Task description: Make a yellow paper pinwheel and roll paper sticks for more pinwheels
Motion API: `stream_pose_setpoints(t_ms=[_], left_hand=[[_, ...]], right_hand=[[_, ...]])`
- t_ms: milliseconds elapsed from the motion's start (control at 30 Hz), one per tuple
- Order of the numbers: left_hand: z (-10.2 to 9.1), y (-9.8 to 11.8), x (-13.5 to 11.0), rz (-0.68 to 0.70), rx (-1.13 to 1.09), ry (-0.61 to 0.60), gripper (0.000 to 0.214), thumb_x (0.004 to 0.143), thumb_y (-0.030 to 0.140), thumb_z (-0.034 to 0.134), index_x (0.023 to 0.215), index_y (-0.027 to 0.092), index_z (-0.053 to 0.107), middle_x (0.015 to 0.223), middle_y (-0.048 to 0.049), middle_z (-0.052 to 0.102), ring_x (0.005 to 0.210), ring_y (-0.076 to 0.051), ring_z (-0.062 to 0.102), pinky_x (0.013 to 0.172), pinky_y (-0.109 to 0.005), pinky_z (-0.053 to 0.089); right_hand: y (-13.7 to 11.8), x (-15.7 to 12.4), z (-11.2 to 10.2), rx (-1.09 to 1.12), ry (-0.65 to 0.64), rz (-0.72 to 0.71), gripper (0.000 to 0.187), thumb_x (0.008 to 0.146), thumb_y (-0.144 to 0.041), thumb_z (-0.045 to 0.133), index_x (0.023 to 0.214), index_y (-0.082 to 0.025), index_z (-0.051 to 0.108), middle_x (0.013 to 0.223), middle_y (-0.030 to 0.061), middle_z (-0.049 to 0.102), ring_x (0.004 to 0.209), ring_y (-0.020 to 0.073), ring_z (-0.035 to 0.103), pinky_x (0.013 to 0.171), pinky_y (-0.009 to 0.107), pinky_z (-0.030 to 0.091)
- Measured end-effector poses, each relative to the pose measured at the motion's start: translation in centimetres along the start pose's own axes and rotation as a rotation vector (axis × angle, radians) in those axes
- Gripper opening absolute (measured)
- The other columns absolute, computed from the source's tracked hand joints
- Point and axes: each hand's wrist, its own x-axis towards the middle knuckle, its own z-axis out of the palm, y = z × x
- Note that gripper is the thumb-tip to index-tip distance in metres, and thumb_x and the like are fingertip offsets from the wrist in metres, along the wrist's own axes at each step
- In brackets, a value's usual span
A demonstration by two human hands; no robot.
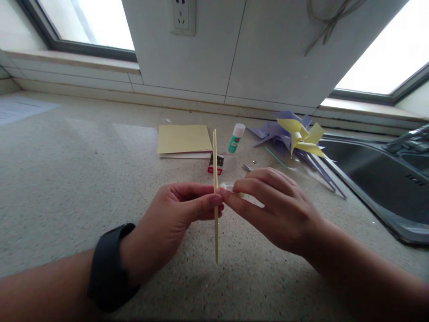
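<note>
A thin pale yellow stick stands upright above the speckled counter. My left hand, with a black watch on its wrist, pinches the stick near its middle between thumb and fingers. My right hand meets it from the right, fingers closed on a small clear strip, probably tape, pressed against the stick.
Behind the hands lie a stack of yellow paper, a glue stick, a small red and black box, and yellow and purple paper pinwheels. A dark sink is sunk into the counter at the right. A wall socket is above.
</note>
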Motion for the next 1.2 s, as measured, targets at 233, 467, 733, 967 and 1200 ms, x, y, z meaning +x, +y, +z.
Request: stream_pose_setpoints(t_ms=[233,467,733,967,1200], left_hand=[[0.50,0.29,-0.05,-0.009,-0.100,0.005,0.008,0.084,0.023,0.080,0.092,0.020,0.081,0.093,-0.0021,0.081,0.082,-0.010,0.072,0.080,-0.018,0.059],[0.67,0.49,-0.03,0.000,-0.153,-0.018,0.004,0.087,0.021,0.077,0.086,0.019,0.080,0.087,-0.0023,0.080,0.083,-0.011,0.073,0.079,-0.018,0.059],[0.71,0.20,-0.23,0.024,-0.123,0.024,0.007,0.087,0.022,0.076,0.090,0.019,0.081,0.090,-0.0040,0.080,0.085,-0.014,0.074,0.079,-0.022,0.060],[0.83,0.49,-0.33,0.005,-0.108,0.010,0.012,0.085,0.025,0.077,0.095,0.019,0.080,0.093,-0.0043,0.079,0.082,-0.013,0.072,0.076,-0.022,0.060],[0.91,0.60,-0.32,-0.003,-0.101,0.012,0.015,0.084,0.026,0.079,0.097,0.018,0.080,0.095,-0.0057,0.079,0.086,-0.015,0.072,0.077,-0.024,0.060]], right_hand=[[0.72,-0.64,-0.03,0.080,0.015,-0.008,0.022,0.092,-0.010,0.067,0.113,-0.009,0.069,0.093,0.0086,0.069,0.086,0.0204,0.058,0.073,0.037,0.052],[0.69,-0.93,-0.01,0.155,0.025,-0.011,0.027,0.090,-0.009,0.067,0.117,-0.006,0.066,0.096,0.0099,0.067,0.088,0.0204,0.057,0.074,0.038,0.053],[0.47,-0.40,-0.11,0.067,0.008,0.002,0.015,0.093,-0.011,0.065,0.107,-0.010,0.070,0.088,0.0071,0.070,0.084,0.0193,0.059,0.071,0.035,0.053],[0.49,-0.31,-0.19,0.035,-0.002,0.013,0.014,0.096,-0.013,0.062,0.107,-0.011,0.071,0.087,0.0063,0.069,0.083,0.0188,0.059,0.071,0.035,0.052],[0.51,-0.35,-0.17,0.014,-0.008,0.004,0.015,0.095,-0.012,0.062,0.107,-0.009,0.071,0.085,0.0075,0.069,0.082,0.0197,0.057,0.069,0.035,0.050]])
